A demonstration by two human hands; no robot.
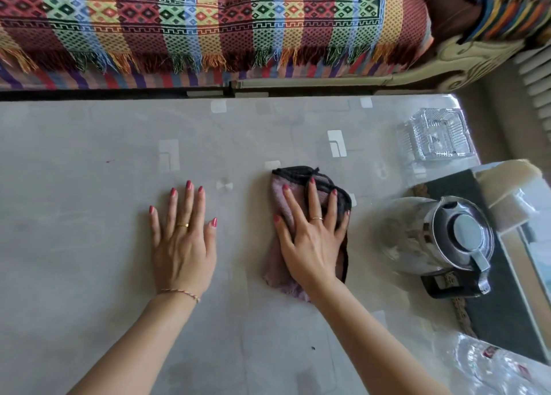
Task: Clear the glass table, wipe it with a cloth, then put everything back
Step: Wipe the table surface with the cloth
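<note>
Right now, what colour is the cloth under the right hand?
Dusty pink-mauve cloth with black edging, pressed flat under the right hand. Head view, the only one.

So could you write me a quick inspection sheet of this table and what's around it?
Surface: glass table, small dark specks.
Job's things: pink cloth flat on the glass.
Clutter: glass jug, glass dish, crinkled plastic along the right side.
Grippers: left hand flat on the glass, empty; right hand pressing the cloth.
Cables: nothing seen.
Surroundings: sofa with striped throw beyond the far edge.
</note>
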